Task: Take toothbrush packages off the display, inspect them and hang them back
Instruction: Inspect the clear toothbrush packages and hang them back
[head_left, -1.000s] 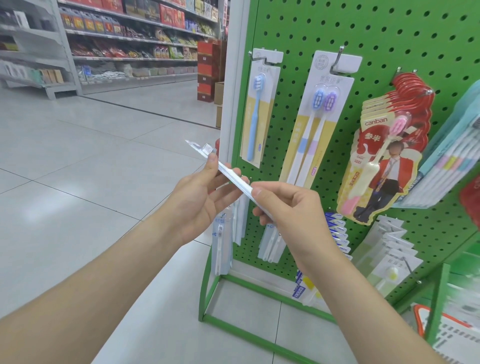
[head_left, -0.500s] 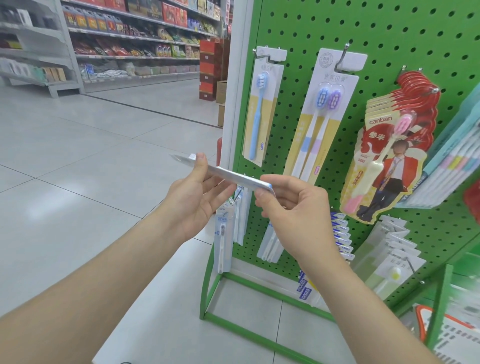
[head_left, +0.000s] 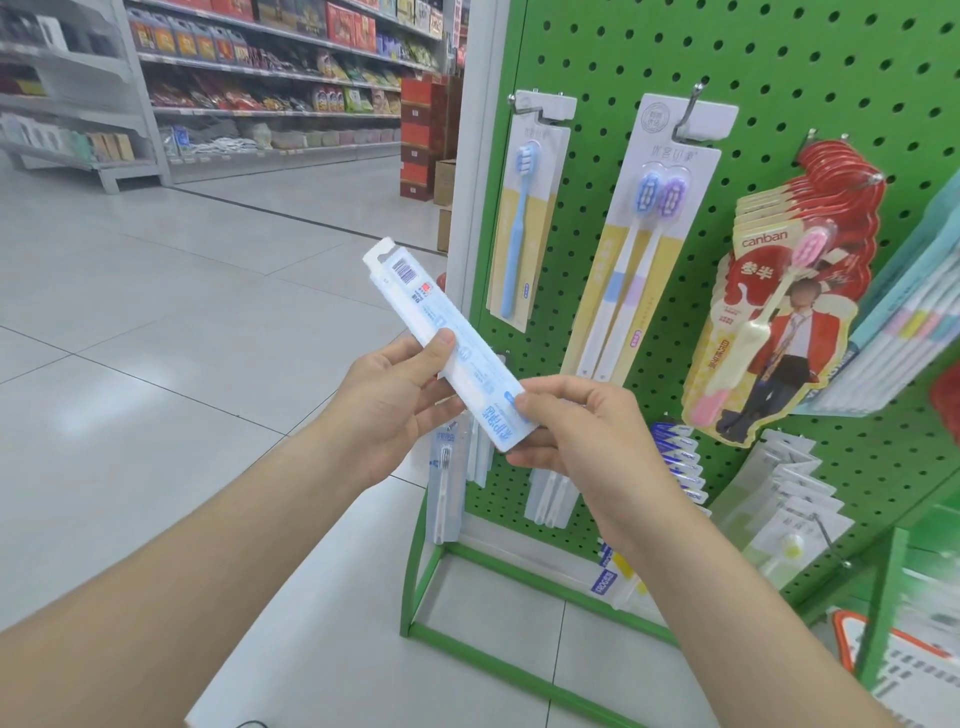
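A long white and light-blue toothbrush package (head_left: 439, 332) is held in front of the green pegboard display (head_left: 779, 67). Its printed back with a barcode faces me, and its hang tab points up and to the left. My left hand (head_left: 395, 400) grips its middle, thumb on top. My right hand (head_left: 582, 441) pinches its lower right end. On the board hang a single blue toothbrush pack (head_left: 524, 228), a two-brush pack (head_left: 644, 239) and a stack of red canban packs (head_left: 779, 322).
More white packs (head_left: 447, 488) hang low on the board behind my hands, and others (head_left: 789, 499) at the lower right. Pastel brush packs (head_left: 909, 322) hang at the right edge. The green stand frame (head_left: 415, 587) rests on a tiled floor. Grocery shelves (head_left: 234, 78) line the aisle to the left.
The package has turned from edge-on to flat, so its printed back now faces me. Its far end has risen and both hands sit a little higher.
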